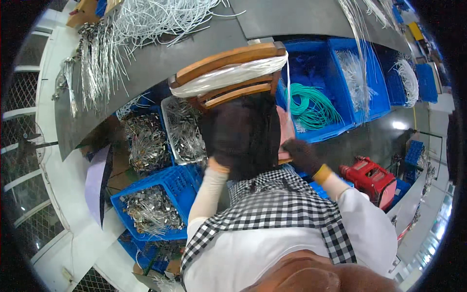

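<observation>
A wooden chair (233,57) stands in front of me, its backrest wrapped with pale plastic film. Black cloth (260,131), blurred in part, lies over most of its seat, with a pink cushion (286,127) showing along the right side. My left hand (224,155), in a dark glove, is at the near left of the cloth; its fingers blend into the black and cannot be made out. On the right, my right hand (302,155), also dark-gloved with a yellow cuff, has its fingers bent round the cushion's edge.
Blue crates (146,192) and a white bin (170,131) full of metal-ended cables stand left. Right are blue bins (340,127), one holding a green cable coil (311,104), and a red plastic stool-like object (372,182). A grey table (219,36) carries white wires (160,19).
</observation>
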A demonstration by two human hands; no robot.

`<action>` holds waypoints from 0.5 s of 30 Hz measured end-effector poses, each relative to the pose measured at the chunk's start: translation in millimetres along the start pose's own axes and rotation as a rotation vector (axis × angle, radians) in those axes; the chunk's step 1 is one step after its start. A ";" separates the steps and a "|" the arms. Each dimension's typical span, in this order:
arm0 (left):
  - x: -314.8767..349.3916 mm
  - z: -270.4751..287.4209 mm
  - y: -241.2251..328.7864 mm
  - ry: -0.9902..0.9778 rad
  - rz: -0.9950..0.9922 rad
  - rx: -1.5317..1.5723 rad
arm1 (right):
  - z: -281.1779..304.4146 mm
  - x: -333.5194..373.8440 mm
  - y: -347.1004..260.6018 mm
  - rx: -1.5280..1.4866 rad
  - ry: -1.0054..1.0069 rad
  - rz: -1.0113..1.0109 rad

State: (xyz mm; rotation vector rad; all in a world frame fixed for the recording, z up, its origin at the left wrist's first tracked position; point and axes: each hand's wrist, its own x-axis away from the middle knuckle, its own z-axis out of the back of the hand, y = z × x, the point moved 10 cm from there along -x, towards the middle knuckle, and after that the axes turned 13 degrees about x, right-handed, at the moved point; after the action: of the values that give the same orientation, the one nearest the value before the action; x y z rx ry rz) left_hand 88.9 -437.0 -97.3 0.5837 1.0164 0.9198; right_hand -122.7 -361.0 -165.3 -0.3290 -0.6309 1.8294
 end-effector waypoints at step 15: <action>39.8 127.4 -155.5 0.645 0.436 0.513 | 114.8 -272.8 -108.7 0.393 -0.235 0.676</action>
State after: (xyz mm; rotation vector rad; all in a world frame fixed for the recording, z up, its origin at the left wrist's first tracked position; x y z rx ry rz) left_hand 270.2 -482.2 -181.5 0.9958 1.7781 1.2807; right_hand -2.4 -620.0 -31.6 -0.0577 -0.3125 2.6135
